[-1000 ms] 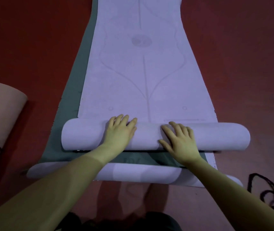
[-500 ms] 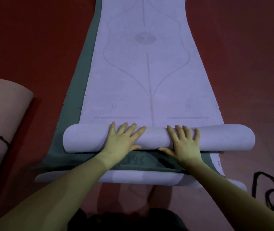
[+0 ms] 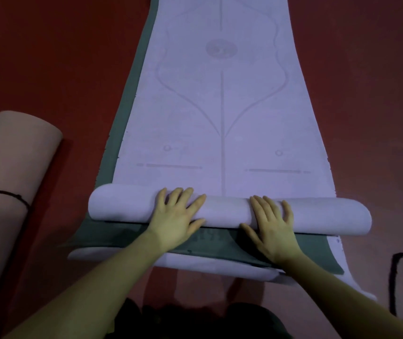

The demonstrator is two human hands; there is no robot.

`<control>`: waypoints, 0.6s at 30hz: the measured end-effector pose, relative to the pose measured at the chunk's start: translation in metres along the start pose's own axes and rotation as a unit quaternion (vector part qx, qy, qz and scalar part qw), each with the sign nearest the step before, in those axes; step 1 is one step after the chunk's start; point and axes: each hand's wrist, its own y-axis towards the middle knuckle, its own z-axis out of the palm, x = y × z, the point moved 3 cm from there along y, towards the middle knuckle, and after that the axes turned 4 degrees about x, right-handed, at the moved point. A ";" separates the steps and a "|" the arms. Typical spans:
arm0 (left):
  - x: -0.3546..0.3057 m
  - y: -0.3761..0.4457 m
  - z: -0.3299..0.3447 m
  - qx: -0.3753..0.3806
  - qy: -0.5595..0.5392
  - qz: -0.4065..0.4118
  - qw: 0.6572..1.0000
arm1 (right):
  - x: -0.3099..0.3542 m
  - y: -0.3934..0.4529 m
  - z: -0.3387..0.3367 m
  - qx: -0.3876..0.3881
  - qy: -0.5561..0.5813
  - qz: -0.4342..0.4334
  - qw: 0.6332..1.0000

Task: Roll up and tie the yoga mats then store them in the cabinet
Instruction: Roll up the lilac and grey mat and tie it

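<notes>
Head view: the purple mat [image 3: 222,123] lies flat on the red floor [image 3: 48,57], its near end a soft roll [image 3: 227,211]. It bends easily and may spring back. The left hand [image 3: 176,218] and right hand [image 3: 272,223] press flat on the roll, fingers straight, holding nothing. A green mat [image 3: 122,148] seems to lie under it.

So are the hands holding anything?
Nothing is gripped. The left hand and right hand lie flat, fingers straight, pressing on top of the rolled part of the purple mat.
</notes>
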 end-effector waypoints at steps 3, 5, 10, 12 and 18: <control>-0.009 -0.004 -0.001 0.009 0.004 -0.023 1.000 | -0.002 -0.006 0.004 -0.005 -0.001 0.020 1.000; -0.010 -0.007 0.005 0.037 -0.001 -0.044 0.998 | -0.003 -0.006 0.005 -0.014 -0.017 0.028 0.999; -0.015 -0.021 0.018 0.084 0.004 -0.036 0.996 | 0.000 -0.023 0.021 -0.084 -0.079 0.023 0.993; -0.019 -0.029 0.016 0.060 -0.005 -0.037 0.998 | 0.002 -0.033 0.026 -0.107 -0.089 0.002 0.990; -0.012 -0.035 0.008 0.012 0.018 -0.048 0.999 | -0.001 -0.033 0.025 -0.152 -0.079 -0.030 0.985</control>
